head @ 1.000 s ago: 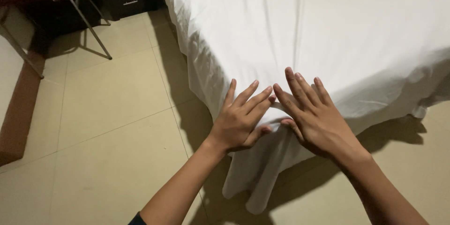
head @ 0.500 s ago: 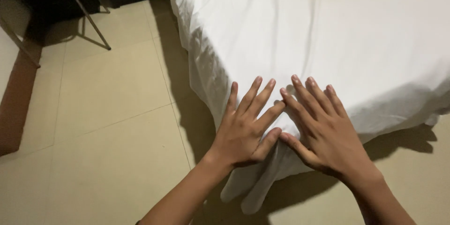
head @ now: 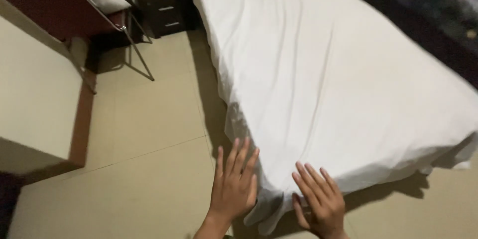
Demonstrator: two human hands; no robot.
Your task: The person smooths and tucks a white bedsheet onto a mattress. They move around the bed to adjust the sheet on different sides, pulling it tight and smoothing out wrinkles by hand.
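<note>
A bed covered by a white sheet [head: 328, 79] fills the right half of the head view. My left hand [head: 234, 186] is flat with fingers spread beside the near corner of the sheet, where the cloth hangs down toward the floor. My right hand [head: 321, 201] lies flat, fingers apart, on the hanging edge of the same corner. Neither hand grips the cloth. The sheet's corner [head: 266, 214] droops between the two hands.
Beige tiled floor [head: 144, 144] lies left of the bed. A dark bedside cabinet [head: 167, 12] stands at the head end. A metal-legged stand with a cushion [head: 107, 14] is at upper left. A dark patterned cover [head: 428, 4] lies at upper right.
The view has lifted and pulled back, showing the whole bed. Both hands have dropped to the bottom of the frame and moved apart, the left one sliding off the sheet's corner.
</note>
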